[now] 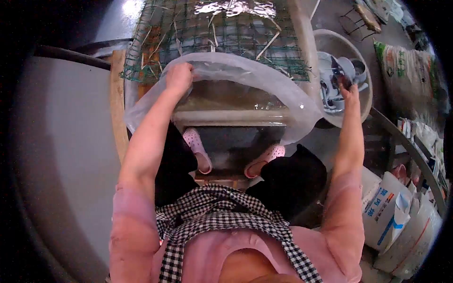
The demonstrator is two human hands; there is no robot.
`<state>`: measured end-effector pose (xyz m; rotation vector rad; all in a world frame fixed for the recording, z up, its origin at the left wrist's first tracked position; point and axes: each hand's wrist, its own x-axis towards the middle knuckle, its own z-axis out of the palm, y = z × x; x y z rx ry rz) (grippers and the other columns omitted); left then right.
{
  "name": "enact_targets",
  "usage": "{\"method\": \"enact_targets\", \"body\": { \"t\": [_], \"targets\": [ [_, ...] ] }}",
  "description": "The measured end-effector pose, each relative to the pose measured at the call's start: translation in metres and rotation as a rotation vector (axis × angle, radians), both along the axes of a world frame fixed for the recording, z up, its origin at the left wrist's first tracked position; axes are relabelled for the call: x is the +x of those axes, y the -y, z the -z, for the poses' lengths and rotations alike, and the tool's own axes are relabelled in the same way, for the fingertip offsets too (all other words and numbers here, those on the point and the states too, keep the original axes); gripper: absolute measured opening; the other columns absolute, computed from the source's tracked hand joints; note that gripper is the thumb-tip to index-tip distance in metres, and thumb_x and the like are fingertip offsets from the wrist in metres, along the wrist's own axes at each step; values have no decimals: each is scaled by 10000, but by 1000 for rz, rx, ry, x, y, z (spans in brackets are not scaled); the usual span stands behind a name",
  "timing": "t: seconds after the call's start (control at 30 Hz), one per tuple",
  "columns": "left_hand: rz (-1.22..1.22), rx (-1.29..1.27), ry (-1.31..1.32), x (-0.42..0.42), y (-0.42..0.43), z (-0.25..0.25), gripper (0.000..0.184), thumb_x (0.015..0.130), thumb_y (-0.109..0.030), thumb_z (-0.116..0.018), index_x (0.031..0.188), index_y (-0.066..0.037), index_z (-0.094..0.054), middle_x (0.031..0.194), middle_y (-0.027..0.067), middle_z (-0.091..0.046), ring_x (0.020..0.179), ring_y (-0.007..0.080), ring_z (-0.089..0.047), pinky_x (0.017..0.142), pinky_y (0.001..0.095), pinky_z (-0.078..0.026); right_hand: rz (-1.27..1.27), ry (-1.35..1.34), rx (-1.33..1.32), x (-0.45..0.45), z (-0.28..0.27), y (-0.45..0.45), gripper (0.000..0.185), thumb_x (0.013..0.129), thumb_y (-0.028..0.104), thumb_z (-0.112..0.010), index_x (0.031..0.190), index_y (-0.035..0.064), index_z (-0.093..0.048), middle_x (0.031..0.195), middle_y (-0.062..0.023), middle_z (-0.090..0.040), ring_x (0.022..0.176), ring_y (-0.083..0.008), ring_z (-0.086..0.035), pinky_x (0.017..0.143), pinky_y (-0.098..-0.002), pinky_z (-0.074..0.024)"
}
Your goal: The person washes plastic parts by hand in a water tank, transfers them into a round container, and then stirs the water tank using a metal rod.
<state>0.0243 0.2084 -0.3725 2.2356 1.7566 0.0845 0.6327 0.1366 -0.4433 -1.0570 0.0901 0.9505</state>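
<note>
My left hand (179, 79) is closed on the edge of a whitish translucent sheet (255, 70), which looks like plastic or fine netting and arcs across the front of a water-filled tank (226, 96). At the right, my right hand (350, 92) reaches over a round pale tub (366, 101). Its fingers are around a dark, narrow object (338, 70) whose kind I cannot make out. Inside the tub lie grey-white bowls or scoops (347, 66) and several smaller pieces. Green wire mesh (226, 40) with pale strips tied to it covers the tank's far part.
A large grey panel (71, 141) stands at the left beside a wooden edge (118, 94). Full sacks (408, 78) and printed white bags (387, 207) are along the right, near a curved dark rail (406, 137). A small stool (365, 19) stands farther back.
</note>
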Motion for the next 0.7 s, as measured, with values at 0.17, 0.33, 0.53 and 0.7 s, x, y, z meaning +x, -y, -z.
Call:
{"method": "enact_targets", "body": {
  "t": [0.17,0.33,0.53,0.7],
  "targets": [
    [79,82,-6,-10,-3,-3,220,700,-251,-657,822,-69,-669,810,178,-624,804,338,-593,714,425,-452,-10,489,-444,-92,-68,-2,367,895,260,-437,1139,-8,-499,1152,-170,-520,1043,-330,-508,870,-418,-435],
    [32,61,-19,-5,-6,-10,218,689,-259,-665,809,-76,-669,802,164,-627,793,330,-597,697,420,-459,-631,1637,141,-264,-119,6,206,801,112,-581,992,35,-593,910,-119,-604,796,-184,-592,691,-311,-469],
    [89,125,14,-6,-5,6,180,717,-240,-620,815,-97,-671,791,145,-630,759,334,-600,683,419,-468,-1733,1457,192,-476,4,-6,504,800,262,-551,1224,27,-412,976,-231,-582,906,-398,-551,779,-443,-448],
    [83,155,-61,8,5,2,157,719,-143,-547,801,-87,-668,779,140,-636,760,306,-617,678,419,-484,-1145,790,-690,-589,88,-40,485,781,228,-557,1200,17,-434,1005,-219,-581,906,-364,-565,785,-415,-453]
  ]
}}
